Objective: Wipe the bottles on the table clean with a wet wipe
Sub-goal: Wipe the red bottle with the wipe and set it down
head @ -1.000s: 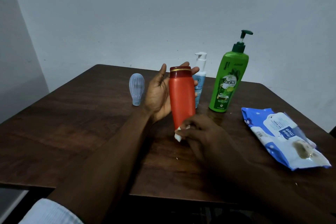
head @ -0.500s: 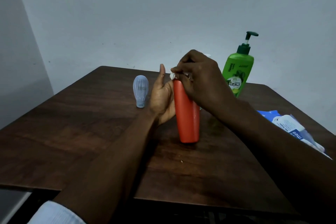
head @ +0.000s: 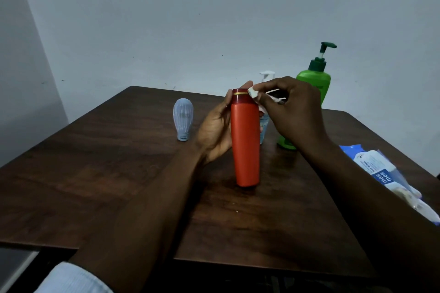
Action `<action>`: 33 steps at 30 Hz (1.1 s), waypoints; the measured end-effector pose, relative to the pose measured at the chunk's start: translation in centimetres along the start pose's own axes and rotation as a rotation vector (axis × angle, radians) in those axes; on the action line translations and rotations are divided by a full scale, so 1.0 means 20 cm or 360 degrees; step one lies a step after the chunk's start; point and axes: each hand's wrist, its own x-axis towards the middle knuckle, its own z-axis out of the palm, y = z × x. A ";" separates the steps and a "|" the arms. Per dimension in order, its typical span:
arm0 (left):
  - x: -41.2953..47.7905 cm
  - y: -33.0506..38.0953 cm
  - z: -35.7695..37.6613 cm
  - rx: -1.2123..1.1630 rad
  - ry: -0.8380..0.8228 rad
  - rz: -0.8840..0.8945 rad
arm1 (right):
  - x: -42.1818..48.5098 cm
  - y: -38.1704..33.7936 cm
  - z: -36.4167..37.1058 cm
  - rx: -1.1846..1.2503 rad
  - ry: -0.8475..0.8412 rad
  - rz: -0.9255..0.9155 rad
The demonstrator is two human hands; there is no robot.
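Note:
An orange-red bottle (head: pixel 246 140) with a dark red cap stands upright on the brown table (head: pixel 119 173). My left hand (head: pixel 214 131) holds it from the left, fingers reaching behind the cap. My right hand (head: pixel 292 112) pinches a small white wet wipe (head: pixel 252 93) against the right side of the cap. Behind my right hand stand a green pump bottle (head: pixel 315 78) and a small white-and-blue pump bottle (head: pixel 266 123), both partly hidden. A pale blue bulb-shaped bottle (head: pixel 182 119) stands cap-down to the left.
A blue and white wet wipe pack (head: pixel 385 173) lies at the table's right edge. A grey wall rises close behind the table. The near edge of the table runs across the lower frame.
My right hand with the wipe went from the bottle's bottom up over its cap, then to the cap's right side. The bottle, lifted a second ago, now stands on the table.

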 end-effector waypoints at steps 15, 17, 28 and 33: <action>0.00 -0.01 -0.01 -0.0150 -0.0003 0.0011 | -0.04 -0.04 0.03 0.0113 0.0062 0.0048; 0.00 0.00 -0.01 -0.0248 -0.0002 0.0023 | -0.06 -0.08 0.06 0.0017 0.0069 -0.0192; 0.01 0.02 -0.04 0.0089 0.0032 0.0213 | -0.05 -0.09 0.01 -0.0077 0.0022 -0.0272; 0.02 0.01 -0.03 0.0181 0.0061 0.0193 | -0.01 -0.06 -0.05 0.0001 -0.0093 -0.0143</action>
